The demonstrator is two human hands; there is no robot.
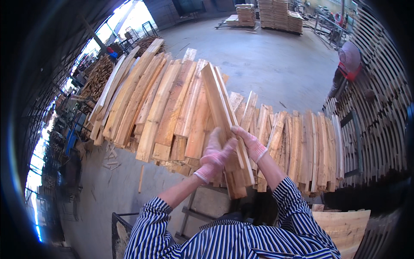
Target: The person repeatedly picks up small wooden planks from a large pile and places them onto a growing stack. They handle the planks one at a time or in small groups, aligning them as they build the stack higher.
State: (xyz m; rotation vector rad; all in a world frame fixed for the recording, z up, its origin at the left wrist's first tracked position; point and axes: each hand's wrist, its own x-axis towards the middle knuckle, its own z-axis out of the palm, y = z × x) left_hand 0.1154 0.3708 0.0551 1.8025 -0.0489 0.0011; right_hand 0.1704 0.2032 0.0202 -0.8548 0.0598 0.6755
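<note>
Head view: planks [219, 99] in hand, tilted

Right hand [251, 141] grips their right edge. Left hand [217, 155], motion-blurred, is at their left side; can't tell if it's gripping. Planks sit between left board pile [148, 97] and right board pile [308, 149]. Another person [350, 60] far right.

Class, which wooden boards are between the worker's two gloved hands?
The slanting bunch of boards at centre, flanked by the left hand and right hand; the other boards spread to its left and right.

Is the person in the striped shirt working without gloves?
No, pinkish gloves cover both the left hand and the right hand.
</note>
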